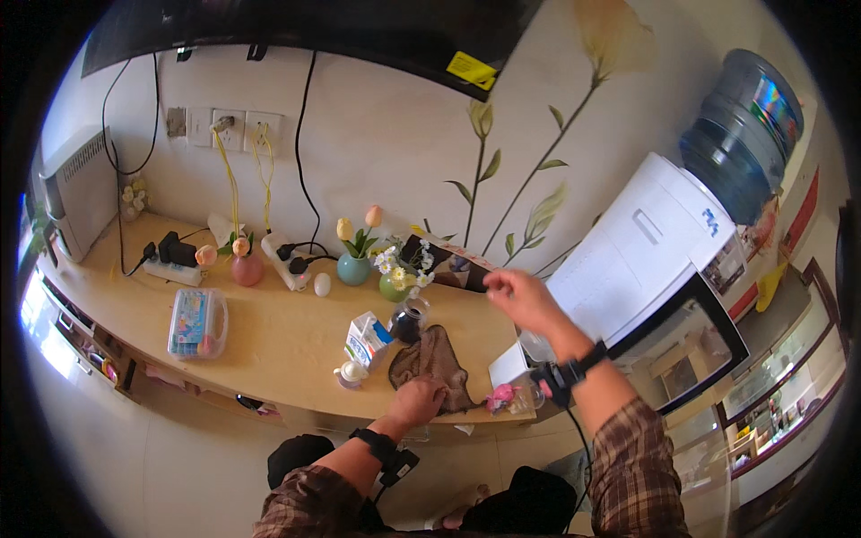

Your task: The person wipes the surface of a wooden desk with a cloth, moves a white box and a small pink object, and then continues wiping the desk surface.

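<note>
My left hand point(414, 403), its fingers curled, is at the near side of a brown mesh cloth point(430, 356) spread on the wooden cabinet top point(282, 336). Whether the fingers pinch the cloth is hidden. Raised above the cabinet's right part, my right hand point(528, 302) has loosely bent fingers with no object visible in them. A glass jar with dark contents point(407, 323) stands just behind the cloth. To the cloth's left are a milk carton point(368, 339) and a small bottle with a white top point(351, 374). Below my right hand sits a white box point(508, 366).
Flower vases point(353, 269), a white egg-shaped object point(322, 284) and power strips point(286, 262) with cables line the back. A clear plastic case point(197, 323) lies left. A pink wrapped item point(501, 398) is at the front right edge. A water dispenser point(639, 235) stands right, its dark-framed door open.
</note>
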The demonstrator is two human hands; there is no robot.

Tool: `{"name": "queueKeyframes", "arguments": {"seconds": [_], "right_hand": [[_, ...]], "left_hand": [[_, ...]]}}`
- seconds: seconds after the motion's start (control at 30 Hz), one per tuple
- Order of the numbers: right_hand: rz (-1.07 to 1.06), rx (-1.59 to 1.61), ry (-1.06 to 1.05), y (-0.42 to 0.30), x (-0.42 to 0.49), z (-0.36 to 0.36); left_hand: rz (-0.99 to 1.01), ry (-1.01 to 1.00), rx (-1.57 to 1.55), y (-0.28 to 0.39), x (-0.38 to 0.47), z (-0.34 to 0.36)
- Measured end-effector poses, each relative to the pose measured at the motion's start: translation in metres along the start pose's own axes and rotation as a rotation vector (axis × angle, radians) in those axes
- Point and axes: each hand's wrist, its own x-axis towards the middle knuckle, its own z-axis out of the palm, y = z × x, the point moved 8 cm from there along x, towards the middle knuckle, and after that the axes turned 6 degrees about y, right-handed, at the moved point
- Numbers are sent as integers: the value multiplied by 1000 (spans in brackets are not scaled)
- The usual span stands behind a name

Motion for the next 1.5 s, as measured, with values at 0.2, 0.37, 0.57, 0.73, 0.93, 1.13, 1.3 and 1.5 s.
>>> {"name": "queueKeyframes", "arguments": {"seconds": [0.2,0.37,0.57,0.73,0.93,1.13,1.3,1.5], "right_hand": [[-100,-574,111,49,112,57],[198,-599,-135,69,133,116],[79,-618,66,99,137,86],[79,-566,326,81,135,11],[106,-480,517,88,108,-89],[142,-379,696,98,66,-177],[224,-363,774,74,31,-234],[264,-329,777,68,12,-276]], "left_hand": [[60,-185,-99,-8,0,-1],[39,-187,-136,-14,-4,-14],[122,-196,-207,-22,-1,7],[91,-197,-185,-24,-1,1],[59,-219,-155,-20,-1,-3],[109,-139,-137,-27,0,3],[107,-156,-35,-17,0,-2],[115,-142,40,-15,0,-3]]}}
